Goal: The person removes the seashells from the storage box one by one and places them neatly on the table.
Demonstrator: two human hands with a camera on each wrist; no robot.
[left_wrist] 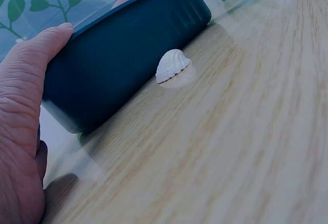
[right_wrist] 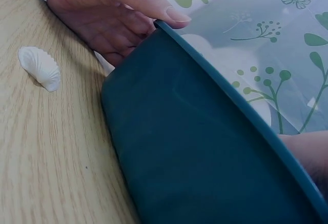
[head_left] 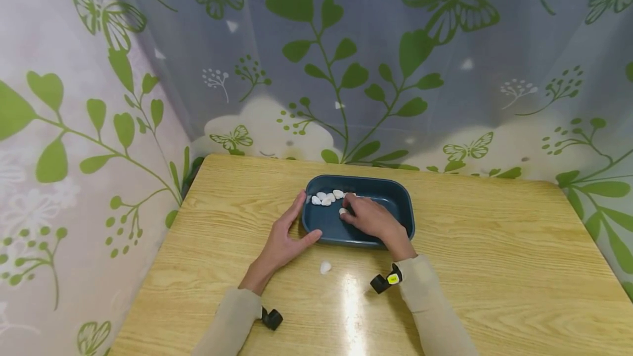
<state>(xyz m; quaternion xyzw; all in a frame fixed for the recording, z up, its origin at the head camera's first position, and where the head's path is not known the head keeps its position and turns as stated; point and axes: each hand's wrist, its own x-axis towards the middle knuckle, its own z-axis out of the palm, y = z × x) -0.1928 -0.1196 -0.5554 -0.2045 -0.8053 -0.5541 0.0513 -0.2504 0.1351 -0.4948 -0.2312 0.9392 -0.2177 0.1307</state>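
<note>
A dark blue-green rectangular dish (head_left: 363, 242) with rounded corners sits on the wooden table. Several white seashells (head_left: 326, 198) lie together inside it, towards its far left. My left hand (head_left: 283, 243) holds the dish's left end, its thumb (right_wrist: 177, 15) on the rim at the near corner. Reaching in over the near right side, my right hand (head_left: 372, 217) pinches a small white seashell (head_left: 342, 211) between thumb and index finger. Another ribbed white seashell (left_wrist: 172, 66) lies on the table just in front of the dish. The dish wall hides the right fingers in both wrist views.
The wooden table (head_left: 494, 268) extends around the dish, with its far edge close behind. A curtain (head_left: 376, 70) printed with green leaves and butterflies hangs along the back and left. Small black cameras (head_left: 272, 318) are strapped at both wrists.
</note>
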